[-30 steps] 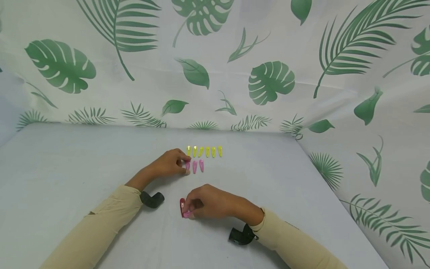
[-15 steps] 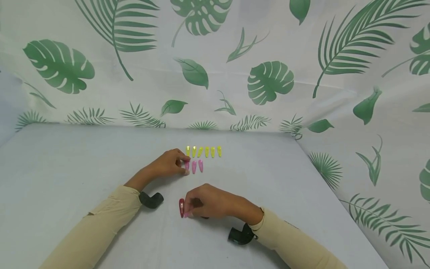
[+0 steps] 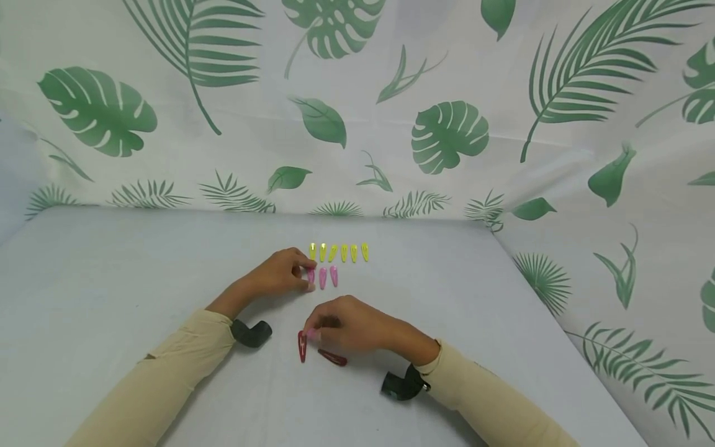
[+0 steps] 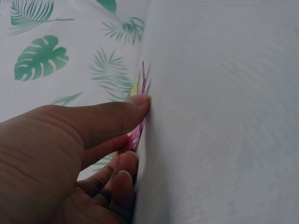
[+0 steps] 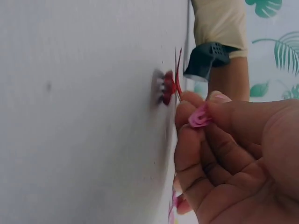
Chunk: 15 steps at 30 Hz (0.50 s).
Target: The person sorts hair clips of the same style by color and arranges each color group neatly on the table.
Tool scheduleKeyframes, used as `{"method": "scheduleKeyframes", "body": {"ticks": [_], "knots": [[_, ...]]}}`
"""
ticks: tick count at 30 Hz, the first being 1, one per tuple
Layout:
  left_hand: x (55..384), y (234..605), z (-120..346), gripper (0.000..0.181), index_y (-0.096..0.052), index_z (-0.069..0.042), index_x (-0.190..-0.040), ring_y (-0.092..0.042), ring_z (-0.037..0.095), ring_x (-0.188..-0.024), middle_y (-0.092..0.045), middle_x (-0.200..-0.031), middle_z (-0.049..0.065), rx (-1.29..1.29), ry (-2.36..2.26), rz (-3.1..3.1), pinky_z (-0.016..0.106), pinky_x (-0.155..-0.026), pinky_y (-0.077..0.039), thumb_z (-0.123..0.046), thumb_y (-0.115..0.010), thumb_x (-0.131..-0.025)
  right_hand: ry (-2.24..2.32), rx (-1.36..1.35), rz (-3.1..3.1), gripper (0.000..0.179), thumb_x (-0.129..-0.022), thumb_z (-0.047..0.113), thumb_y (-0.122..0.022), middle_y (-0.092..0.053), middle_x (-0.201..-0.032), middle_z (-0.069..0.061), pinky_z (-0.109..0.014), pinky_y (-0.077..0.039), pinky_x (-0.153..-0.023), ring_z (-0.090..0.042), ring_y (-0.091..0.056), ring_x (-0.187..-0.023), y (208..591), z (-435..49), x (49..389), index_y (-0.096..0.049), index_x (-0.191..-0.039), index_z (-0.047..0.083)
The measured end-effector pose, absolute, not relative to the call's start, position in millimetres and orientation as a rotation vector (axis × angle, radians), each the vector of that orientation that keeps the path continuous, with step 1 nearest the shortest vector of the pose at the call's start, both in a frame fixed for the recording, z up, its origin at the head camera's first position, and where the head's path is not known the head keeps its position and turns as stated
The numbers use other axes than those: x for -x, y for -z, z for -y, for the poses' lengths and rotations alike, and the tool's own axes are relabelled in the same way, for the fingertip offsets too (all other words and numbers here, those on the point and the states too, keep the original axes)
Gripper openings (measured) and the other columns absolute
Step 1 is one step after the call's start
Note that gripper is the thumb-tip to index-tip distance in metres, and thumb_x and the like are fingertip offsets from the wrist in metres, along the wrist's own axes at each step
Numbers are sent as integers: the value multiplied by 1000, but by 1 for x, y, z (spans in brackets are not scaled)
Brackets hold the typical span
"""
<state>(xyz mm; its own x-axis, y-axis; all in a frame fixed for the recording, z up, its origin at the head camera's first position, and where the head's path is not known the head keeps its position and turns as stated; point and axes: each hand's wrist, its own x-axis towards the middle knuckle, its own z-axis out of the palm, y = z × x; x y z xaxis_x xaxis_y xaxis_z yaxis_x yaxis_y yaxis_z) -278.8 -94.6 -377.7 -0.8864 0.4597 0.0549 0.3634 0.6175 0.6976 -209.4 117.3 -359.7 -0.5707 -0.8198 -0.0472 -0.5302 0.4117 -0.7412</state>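
Note:
My left hand grips a pink snap hair clip between thumb and finger, at the left end of a short pink row. Two more pink clips lie to its right. Nearer me, my right hand pinches another pink hair clip by thumb and fingertips, most of it covered in the head view. Just left of those fingertips lies a red hair clip, pointing away from me. A dark red clip lies slanted below the right hand.
Several yellow hair clips form a row behind the pink ones. A white cloth covers the table, and a leaf-print curtain stands behind and to the right. Black wrist cameras hang under both sleeves.
My right hand has lifted slightly away from me with its pink clip, uncovering the dark red clip beneath. The left hand has stayed on its pink clip.

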Motion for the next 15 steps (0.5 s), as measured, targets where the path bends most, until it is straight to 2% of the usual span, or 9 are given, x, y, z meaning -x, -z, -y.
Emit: {"method": "scheduleKeyframes", "body": {"ticks": [3,9,15], "knots": [[279,378,95,47,-65,1,-124,-50,20,-85,-56,-102,7,-683,-1114,-2705,33,-74,-41,-15,-78,-81,1047,1139,-2257,14,-95,5,-61,-68,-92,7,-24,-49,-80,-5,-60,-83,361,-120,215,-71,-105,8],[279,377,95,47,-65,1,-124,-50,20,-85,-56,-101,7,-681,-1106,-2704,33,-74,-41,-15,-78,-82,1171,1075,-2239,15,-95,3,-60,-71,-87,0,-28,-52,-71,-15,-64,-77,362,-124,224,-68,-108,1],[280,377,94,46,-65,2,-124,-50,20,-85,-57,-103,8,-685,-1097,-2708,33,-75,-42,-14,-77,-82,1289,937,-2192,21,-94,-4,-57,-71,-89,-9,-31,-54,-74,-20,-69,-80,360,-128,229,-65,-114,-5]]}}
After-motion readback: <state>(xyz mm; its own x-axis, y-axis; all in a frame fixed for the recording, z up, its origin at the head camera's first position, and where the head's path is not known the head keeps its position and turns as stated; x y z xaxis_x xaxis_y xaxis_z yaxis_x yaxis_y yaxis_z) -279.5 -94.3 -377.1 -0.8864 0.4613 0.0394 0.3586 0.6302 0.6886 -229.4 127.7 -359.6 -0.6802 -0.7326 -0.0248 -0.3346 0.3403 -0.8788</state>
